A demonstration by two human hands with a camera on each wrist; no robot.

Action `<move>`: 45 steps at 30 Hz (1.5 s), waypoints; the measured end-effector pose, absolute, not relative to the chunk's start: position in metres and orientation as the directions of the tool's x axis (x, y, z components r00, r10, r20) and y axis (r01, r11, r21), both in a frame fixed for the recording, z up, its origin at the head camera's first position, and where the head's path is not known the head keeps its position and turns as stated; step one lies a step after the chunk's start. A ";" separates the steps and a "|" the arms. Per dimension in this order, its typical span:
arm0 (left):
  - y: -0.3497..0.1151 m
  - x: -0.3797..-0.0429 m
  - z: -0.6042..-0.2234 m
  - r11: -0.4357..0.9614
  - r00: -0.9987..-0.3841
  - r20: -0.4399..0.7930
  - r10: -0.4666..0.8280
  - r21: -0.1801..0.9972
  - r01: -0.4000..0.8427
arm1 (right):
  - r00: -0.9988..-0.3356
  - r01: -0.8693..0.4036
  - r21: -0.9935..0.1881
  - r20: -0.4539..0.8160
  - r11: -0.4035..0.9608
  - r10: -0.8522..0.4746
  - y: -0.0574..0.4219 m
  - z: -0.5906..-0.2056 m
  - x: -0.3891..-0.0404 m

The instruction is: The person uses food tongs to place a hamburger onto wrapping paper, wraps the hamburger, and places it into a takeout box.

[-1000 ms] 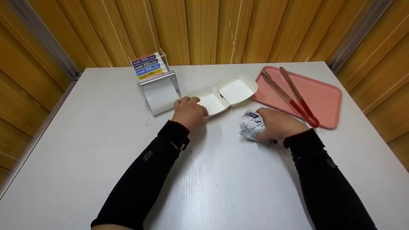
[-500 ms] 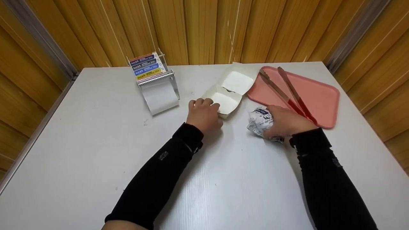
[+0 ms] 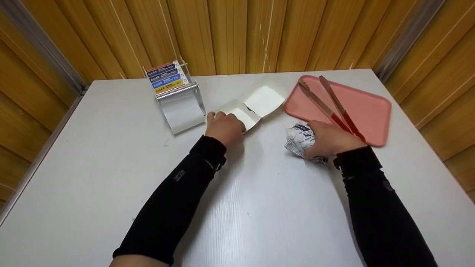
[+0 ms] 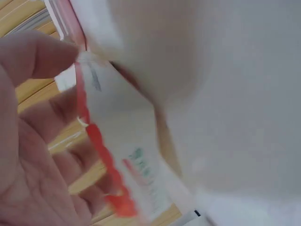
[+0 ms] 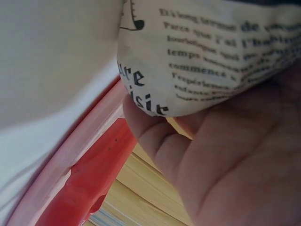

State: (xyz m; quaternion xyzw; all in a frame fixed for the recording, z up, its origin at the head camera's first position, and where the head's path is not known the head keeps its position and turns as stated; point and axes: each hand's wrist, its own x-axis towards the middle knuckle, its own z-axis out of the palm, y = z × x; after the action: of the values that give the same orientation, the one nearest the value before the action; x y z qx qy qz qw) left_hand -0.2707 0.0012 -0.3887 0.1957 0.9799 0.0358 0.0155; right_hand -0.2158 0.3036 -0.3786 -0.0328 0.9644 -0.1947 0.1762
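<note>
An open, hinged white paper food box (image 3: 264,101) lies at the middle back of the table, lid folded outward. My left hand (image 3: 225,129) holds its near-left side. In the left wrist view, thumb and fingers of the left hand (image 4: 35,141) pinch the box's red-edged printed wall (image 4: 120,117). A crumpled bundle wrapped in printed paper (image 3: 298,136) sits to the right of the box; my right hand (image 3: 328,138) grips it from the right. French text shows on the wrapper (image 5: 202,61) in the right wrist view, where fingers curl under it. The wrapper hides its contents.
A pink tray (image 3: 367,107) at the back right carries red-handled tongs (image 3: 330,107), close beyond the right hand. Left of the box stands a metal label dispenser (image 3: 176,91) with colored label rolls and a hanging white strip. A wood-patterned wall (image 3: 226,37) borders the table's back.
The left hand and the box shifted right and turned, then came back left. The right hand and the wrapped bundle moved slightly right early on, then stayed nearly still.
</note>
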 end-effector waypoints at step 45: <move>-0.027 -0.242 -0.401 0.728 -0.813 0.100 0.574 0.392 0.562 | -0.986 0.030 -0.358 -0.164 0.933 -0.031 0.307 -0.364 -0.223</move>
State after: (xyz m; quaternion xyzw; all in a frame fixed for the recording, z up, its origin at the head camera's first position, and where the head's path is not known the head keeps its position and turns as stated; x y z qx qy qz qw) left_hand -0.2416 -0.0265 -0.4013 0.3054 0.9295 0.2064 0.0143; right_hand -0.2233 0.3074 -0.3643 -0.0004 0.9796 -0.1828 0.0839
